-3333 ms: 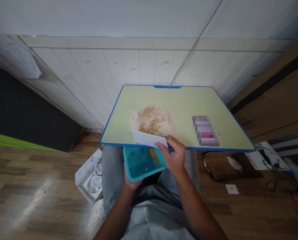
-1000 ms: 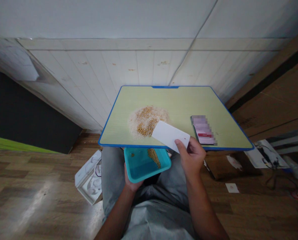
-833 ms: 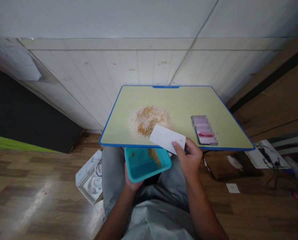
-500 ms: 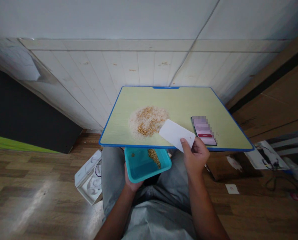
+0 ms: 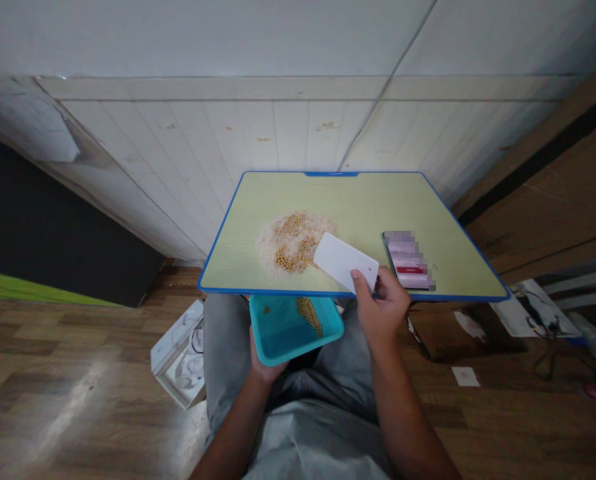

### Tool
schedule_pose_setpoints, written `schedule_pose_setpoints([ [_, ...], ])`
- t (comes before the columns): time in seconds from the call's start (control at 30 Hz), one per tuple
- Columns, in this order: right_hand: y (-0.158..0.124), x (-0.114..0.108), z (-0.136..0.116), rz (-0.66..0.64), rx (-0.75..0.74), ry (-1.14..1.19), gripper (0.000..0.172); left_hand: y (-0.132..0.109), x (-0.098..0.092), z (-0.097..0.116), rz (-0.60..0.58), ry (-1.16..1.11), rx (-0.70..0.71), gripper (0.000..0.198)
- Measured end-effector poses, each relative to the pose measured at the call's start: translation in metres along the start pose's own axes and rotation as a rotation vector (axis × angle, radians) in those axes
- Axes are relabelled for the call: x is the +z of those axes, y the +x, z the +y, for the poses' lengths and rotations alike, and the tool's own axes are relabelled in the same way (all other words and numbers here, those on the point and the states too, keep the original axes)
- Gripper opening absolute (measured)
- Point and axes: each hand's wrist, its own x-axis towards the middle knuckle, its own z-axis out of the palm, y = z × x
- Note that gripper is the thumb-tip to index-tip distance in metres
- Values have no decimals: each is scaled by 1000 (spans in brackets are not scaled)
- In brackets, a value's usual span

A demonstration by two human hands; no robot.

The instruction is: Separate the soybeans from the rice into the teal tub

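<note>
My right hand (image 5: 382,303) grips a white card (image 5: 345,262) by its near right corner, thumb on top. The card's far end reaches the right side of a pile of pale rice-like grains (image 5: 269,250) mixed with yellow soybeans (image 5: 287,260). Below the table's front edge, my left hand (image 5: 267,363) holds a turquoise plastic tub (image 5: 278,357) over my lap. Some soybeans (image 5: 309,317) lie inside the tub, mostly toward its right side. The fingers under the tub are mostly hidden.
The pile lies on a yellow-green table (image 5: 378,200) with a blue rim. A phone (image 5: 411,263) with its screen lit rests at the right. An open white box (image 5: 181,357) stands on the floor at left, and a cardboard box (image 5: 463,333) lies at lower right.
My right hand has shifted slightly left and away from me, bringing the white card further over the pile's right edge. The left hand and tub look unmoved.
</note>
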Motion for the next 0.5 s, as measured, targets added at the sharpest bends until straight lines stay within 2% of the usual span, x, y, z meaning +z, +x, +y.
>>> schedule_pose_setpoints([
  [0.17,-1,2,-2,0,16,28,28,0,11,0,32,42,-9,82],
  [0.37,1,4,0,-19,9,38,26,-3,-1,-3,-42,-24,18,81],
  [0.5,0,3,0,-45,18,32,26,-3,-1,-2,-80,-49,-9,83],
])
